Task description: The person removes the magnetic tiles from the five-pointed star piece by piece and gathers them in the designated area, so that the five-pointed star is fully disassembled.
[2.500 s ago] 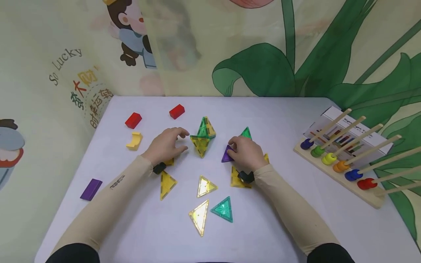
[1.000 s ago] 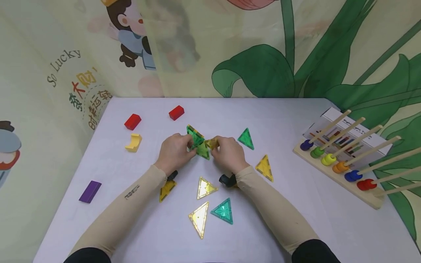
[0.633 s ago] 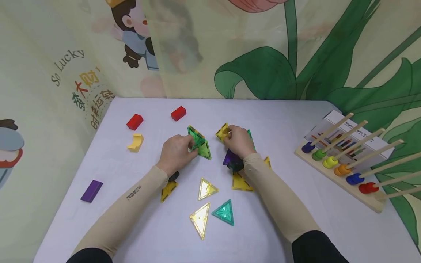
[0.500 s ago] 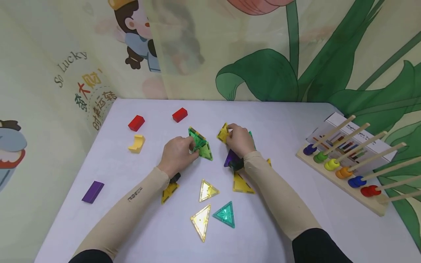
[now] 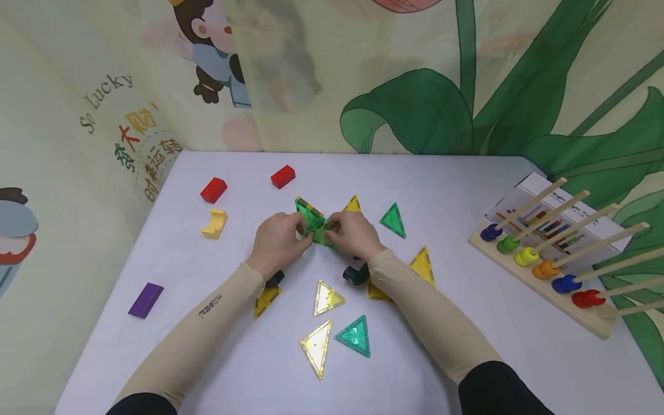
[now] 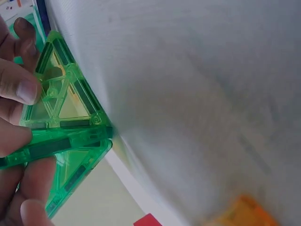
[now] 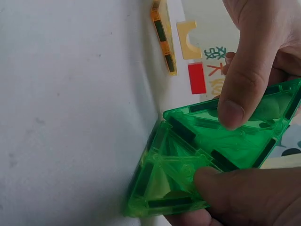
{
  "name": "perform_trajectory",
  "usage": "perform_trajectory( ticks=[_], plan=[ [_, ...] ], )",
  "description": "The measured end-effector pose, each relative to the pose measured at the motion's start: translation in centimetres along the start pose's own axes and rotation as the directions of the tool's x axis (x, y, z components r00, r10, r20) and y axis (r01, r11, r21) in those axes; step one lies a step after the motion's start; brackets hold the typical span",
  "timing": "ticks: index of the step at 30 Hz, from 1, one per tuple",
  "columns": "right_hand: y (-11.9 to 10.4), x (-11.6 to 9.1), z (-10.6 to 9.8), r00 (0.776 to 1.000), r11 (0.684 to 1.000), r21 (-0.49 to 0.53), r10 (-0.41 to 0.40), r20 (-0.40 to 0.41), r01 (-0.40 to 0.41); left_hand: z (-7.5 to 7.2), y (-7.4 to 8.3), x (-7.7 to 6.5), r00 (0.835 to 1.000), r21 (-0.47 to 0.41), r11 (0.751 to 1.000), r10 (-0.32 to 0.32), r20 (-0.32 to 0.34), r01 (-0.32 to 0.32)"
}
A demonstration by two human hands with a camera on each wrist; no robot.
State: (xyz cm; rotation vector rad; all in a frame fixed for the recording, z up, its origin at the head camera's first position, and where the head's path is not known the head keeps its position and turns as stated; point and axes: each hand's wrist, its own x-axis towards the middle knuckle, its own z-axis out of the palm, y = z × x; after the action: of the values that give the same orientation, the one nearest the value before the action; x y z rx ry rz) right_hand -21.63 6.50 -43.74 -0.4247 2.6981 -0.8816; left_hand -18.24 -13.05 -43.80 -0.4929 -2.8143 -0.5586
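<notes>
Between thumb and fingers, my left hand (image 5: 277,242) pinches a green triangular magnetic tile (image 5: 309,213) with a yellow edge behind it. A lighter green triangular tile (image 7: 153,188) meets it edge to edge at an angle. My right hand (image 5: 358,235) pinches this lighter tile; its thumb presses on the face in the right wrist view. A yellow triangular tile (image 5: 353,204) lies just beyond the right hand. The purple triangle seen earlier is hidden under the right hand. To the right lie a green triangle (image 5: 393,220) and a yellow triangle (image 5: 423,265).
Nearer the body lie two clear yellow triangles (image 5: 328,298) and a teal one (image 5: 354,336). Two red blocks (image 5: 214,189), a yellow arch block (image 5: 215,223) and a purple block (image 5: 146,300) are at left. A bead rack (image 5: 482,245) and a box (image 5: 529,187) stand right.
The left hand has gone from open beside the standing tiles to pinching them. The right hand left the purple tile, took a yellow tile off rightward, released it, and returned to the green tiles.
</notes>
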Motion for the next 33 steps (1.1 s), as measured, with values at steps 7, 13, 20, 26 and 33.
perform_trajectory(
  ticks=[7, 13, 20, 26, 33],
  plan=[
    [-0.4, 0.0, 0.6, 0.997, 0.999, -0.043, -0.016, -0.070, 0.013, -0.4, -0.4, -0.3, 0.999, -0.054, 0.998, -0.010, 0.050, 0.013],
    [-0.5, -0.1, 0.7, 0.997, 0.998, -0.056, -0.013, -0.076, 0.009, -0.4, -0.7, -0.3, 0.998, -0.080, 0.997, -0.015, 0.064, 0.020],
    [-0.3, -0.3, 0.4, 0.997, 0.998, -0.049, 0.021, -0.077, -0.025, -0.3, -0.7, -0.3, 0.998, -0.086, 0.996, -0.018, 0.052, 0.022],
    [0.4, -0.4, -0.4, 0.993, 0.998, -0.041, 0.051, -0.106, -0.056, -0.2, -0.7, -0.3, 0.998, -0.070, 0.997, -0.029, 0.053, 0.032],
    [1.0, -0.5, -1.1, 0.993, 0.999, -0.003, 0.052, -0.108, -0.053, -0.4, -0.6, -0.2, 0.996, -0.085, 0.995, -0.054, 0.072, 0.060]
  ],
)
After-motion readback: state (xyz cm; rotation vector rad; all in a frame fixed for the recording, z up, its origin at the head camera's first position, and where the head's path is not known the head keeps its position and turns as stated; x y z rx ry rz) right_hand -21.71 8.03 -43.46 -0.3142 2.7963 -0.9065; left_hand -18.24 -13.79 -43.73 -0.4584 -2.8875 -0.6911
